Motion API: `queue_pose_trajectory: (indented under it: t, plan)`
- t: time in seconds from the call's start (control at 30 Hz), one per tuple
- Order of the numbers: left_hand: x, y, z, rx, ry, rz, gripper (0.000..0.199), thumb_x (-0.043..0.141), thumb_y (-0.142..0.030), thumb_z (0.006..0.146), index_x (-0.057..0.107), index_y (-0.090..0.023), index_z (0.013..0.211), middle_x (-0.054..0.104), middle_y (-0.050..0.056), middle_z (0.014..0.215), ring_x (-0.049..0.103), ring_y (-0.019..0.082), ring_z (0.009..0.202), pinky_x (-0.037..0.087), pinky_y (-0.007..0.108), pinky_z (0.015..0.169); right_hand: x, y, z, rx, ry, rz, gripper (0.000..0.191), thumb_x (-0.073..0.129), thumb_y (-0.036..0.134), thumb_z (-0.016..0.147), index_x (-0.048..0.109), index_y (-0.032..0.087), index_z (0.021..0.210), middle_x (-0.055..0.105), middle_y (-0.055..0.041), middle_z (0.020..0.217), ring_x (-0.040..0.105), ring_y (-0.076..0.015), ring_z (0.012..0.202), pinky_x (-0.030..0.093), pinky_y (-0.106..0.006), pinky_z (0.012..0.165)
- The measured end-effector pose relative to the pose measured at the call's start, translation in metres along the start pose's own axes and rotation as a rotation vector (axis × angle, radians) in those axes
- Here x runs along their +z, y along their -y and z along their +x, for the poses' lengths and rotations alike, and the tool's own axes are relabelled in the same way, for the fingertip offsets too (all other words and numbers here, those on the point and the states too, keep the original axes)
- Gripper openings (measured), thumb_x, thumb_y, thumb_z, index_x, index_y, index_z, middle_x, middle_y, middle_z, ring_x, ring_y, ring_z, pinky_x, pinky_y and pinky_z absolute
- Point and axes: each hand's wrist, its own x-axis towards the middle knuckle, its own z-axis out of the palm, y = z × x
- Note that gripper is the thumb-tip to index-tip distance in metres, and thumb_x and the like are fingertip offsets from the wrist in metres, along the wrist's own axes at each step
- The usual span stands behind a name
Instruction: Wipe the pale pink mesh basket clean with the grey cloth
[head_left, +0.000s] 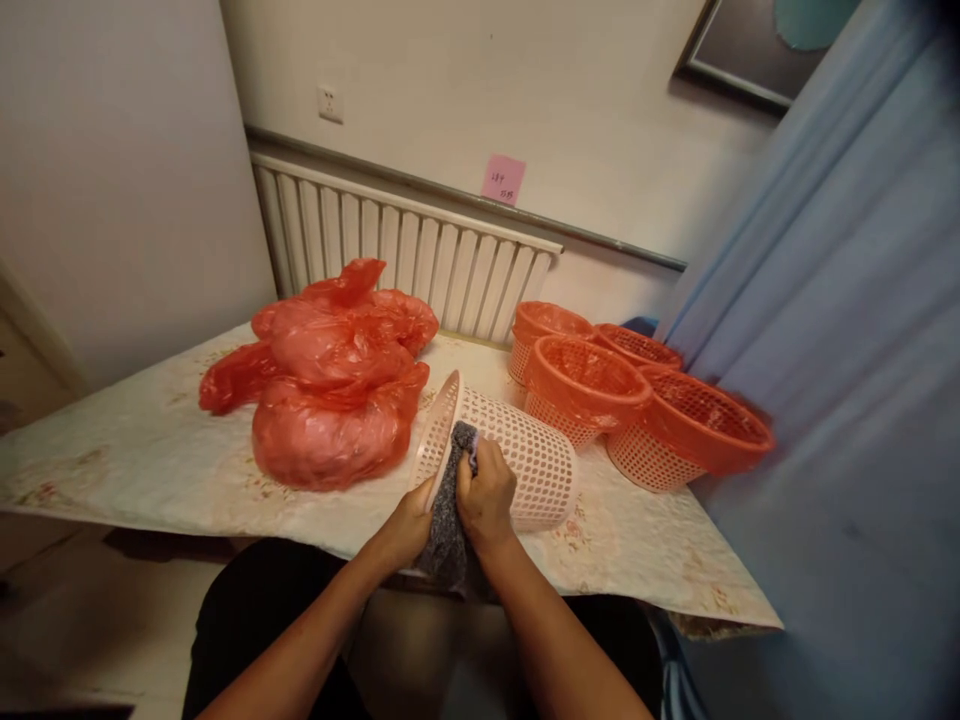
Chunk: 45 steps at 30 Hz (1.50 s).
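On the floral tablecloth [172,470], we count four red-lined wastebaskets [566,415], one unlined basket [529,455], left hand [409,528] seemingly clamping its rim [458,398], right hand [489,490] clutching grey cloth [448,510].

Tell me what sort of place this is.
Probably an ordinary indoor room, perhaps in a home or small workplace; which, I cannot tell. A ribbed radiator stands along the wall, a blue curtain hangs at the right, and a flowered cloth covers the table.

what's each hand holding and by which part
Left hand grips the pale basket by its rim; right hand holds the gray cloth near its upper end.
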Motion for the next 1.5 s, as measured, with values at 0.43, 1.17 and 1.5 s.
queue_pose_trajectory:
  t: [0.43,1.17,1.5]
  plan:
    - [0.005,0.003,-0.008,0.025,0.080,-0.063,0.046,0.064,-0.026,0.076,0.060,-0.015,0.120,0.069,0.009,0.116,0.062,0.027,0.104,0.047,0.040,0.098,-0.005,0.003,0.024,0.168,0.002,0.096,0.021,0.038,0.026,0.094,0.057,0.019,0.088,0.056,-0.0029,0.081,0.051,-0.0172,0.077,0.039,-0.028,0.071]
    - [0.008,0.017,-0.001,-0.164,0.049,-0.211,0.041,0.063,-0.039,0.080,0.064,-0.017,0.114,0.072,0.007,0.105,0.063,0.027,0.101,0.050,0.036,0.091,0.002,-0.009,-0.020,0.042,0.020,0.014,0.029,0.036,0.008,0.084,0.060,0.017,0.096,0.051,-0.0041,0.080,0.047,-0.0184,0.074,0.041,-0.029,0.067]
    - [0.004,0.021,0.000,-0.161,0.009,0.067,0.042,0.055,-0.037,0.085,0.062,-0.014,0.120,0.067,0.011,0.122,0.060,0.028,0.114,0.042,0.042,0.105,-0.040,-0.142,0.044,0.306,0.064,-0.298,0.024,0.042,0.013,0.084,0.063,0.020,0.093,0.060,-0.0037,0.085,0.050,-0.0170,0.079,0.034,-0.026,0.068]
